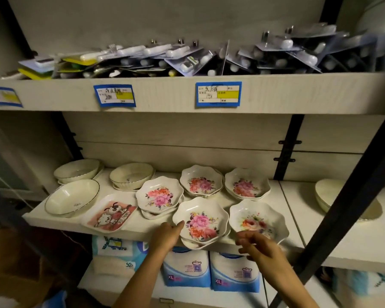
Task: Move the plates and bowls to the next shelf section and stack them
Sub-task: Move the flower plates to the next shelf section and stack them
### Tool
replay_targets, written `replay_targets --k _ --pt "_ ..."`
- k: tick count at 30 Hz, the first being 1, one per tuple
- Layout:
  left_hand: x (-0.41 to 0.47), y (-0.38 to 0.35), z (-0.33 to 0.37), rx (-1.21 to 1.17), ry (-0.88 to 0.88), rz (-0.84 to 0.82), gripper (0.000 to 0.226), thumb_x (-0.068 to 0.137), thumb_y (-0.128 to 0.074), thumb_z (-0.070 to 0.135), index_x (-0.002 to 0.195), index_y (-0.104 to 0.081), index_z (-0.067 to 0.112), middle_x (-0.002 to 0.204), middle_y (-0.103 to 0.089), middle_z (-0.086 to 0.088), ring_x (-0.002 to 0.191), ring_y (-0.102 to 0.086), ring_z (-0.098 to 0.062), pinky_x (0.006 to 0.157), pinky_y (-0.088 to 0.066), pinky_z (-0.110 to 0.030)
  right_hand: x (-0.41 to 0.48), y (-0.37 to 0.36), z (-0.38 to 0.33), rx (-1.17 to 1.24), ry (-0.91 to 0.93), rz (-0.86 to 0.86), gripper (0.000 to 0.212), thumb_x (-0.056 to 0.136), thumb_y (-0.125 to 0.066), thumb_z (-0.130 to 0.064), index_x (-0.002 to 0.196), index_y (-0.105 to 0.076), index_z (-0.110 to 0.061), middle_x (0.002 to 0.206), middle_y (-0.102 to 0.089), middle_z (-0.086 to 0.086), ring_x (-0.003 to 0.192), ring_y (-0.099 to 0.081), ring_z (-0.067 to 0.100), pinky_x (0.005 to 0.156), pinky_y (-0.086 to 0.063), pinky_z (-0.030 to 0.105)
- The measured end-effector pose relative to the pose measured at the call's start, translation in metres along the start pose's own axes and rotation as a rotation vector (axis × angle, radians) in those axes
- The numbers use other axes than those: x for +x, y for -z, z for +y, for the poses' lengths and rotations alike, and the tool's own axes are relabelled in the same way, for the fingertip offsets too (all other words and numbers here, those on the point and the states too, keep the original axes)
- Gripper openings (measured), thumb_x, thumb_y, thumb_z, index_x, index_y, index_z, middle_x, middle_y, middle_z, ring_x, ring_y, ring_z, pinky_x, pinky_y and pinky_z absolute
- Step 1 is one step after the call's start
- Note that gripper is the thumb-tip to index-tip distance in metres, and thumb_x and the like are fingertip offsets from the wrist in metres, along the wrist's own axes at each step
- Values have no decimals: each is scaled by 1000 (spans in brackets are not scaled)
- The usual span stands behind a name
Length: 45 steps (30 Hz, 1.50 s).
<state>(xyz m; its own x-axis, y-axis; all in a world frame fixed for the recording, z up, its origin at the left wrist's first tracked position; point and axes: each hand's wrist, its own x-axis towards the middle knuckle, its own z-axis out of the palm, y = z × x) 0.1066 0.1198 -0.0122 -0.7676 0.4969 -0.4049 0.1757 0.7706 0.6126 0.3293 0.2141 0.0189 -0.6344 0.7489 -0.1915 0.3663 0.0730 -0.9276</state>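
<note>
Several flower-printed scalloped dishes stand on the middle shelf. My left hand touches the left rim of the front stack of floral dishes, fingers fairly straight. My right hand hovers with loosely curled fingers at the front rim of the pale floral dish, holding nothing. Further back sit more floral stacks. A cartoon-dog plate and cream bowls fill the left part. In the right shelf section lies a stack of cream plates.
A black upright post and a slanted black bar separate the two sections. The upper shelf holds packaged goods and price labels. Blue-and-white packs stand on the shelf below.
</note>
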Motion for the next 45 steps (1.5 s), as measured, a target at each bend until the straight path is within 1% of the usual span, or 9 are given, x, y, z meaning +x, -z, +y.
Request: replay_targets --k 8,15,19,22,25,27,31,36,45 --pt "19 2 -2 111 -84 -96 19 89 -44 25 84 -54 10 83 -59 -7 74 -55 -19 62 -40 -24 6 -18 -7 23 -59 47 14 92 -54 -22 100 -64 -24 99 -70 -2 87 -67 11 70 -49 17" --pt "10 21 -4 88 -223 9 22 92 -43 22 85 -60 11 86 -61 -6 78 -56 -19 64 -36 -25 12 -20 -10 111 -139 115 17 94 -50 -23 104 -61 -16 95 -70 4 80 -66 16 67 -50 24" --pt "-3 40 1 -21 -324 24 26 91 -46 23 73 -59 10 73 -61 -5 70 -54 -18 64 -36 -27 11 -24 -32 161 -214 52 26 94 -40 -44 107 -50 -24 95 -69 7 76 -68 23 64 -51 28" --pt "-16 42 4 -75 -390 -48 30 91 -48 23 76 -64 4 74 -65 -9 70 -57 -16 66 -40 -27 10 -26 -43 122 -229 10 22 92 -38 -52 95 -47 -32 81 -73 10 59 -65 19 57 -49 26" --pt "-25 41 3 -193 -380 -200 40 80 -52 36 89 -68 0 95 -70 -20 85 -66 -25 81 -51 -42 11 -27 -37 77 -206 43 16 94 -46 -31 83 -51 -22 52 -66 6 40 -52 16 47 -39 24" --pt "-32 40 1 -246 -354 -274 50 71 -53 45 90 -68 1 95 -71 -19 88 -67 -31 82 -52 -45 10 -27 -32 62 -210 72 16 94 -43 -17 81 -53 -13 50 -60 8 43 -49 18 47 -36 27" --pt "-28 59 -6 -378 -189 -385 47 89 -42 54 78 -62 13 57 -57 -1 48 -47 -11 47 -36 -20 10 -31 -29 126 -233 96 16 94 -43 -12 83 -55 -13 67 -63 18 64 -59 32 56 -43 33" --pt "41 87 -25 -605 127 -92 47 90 -43 48 93 -58 3 62 -52 -5 41 -40 -13 35 -27 -16 15 -35 -27 129 -238 120 20 94 -41 -10 79 -55 -8 61 -61 16 60 -55 30 59 -43 36" --pt "92 70 -28 -520 265 -125 42 94 -43 37 75 -56 1 63 -55 -8 47 -42 -16 38 -27 -16 22 -36 -27 134 -267 195 19 92 -44 -10 78 -56 -7 32 -54 2 40 -47 19 45 -38 26"
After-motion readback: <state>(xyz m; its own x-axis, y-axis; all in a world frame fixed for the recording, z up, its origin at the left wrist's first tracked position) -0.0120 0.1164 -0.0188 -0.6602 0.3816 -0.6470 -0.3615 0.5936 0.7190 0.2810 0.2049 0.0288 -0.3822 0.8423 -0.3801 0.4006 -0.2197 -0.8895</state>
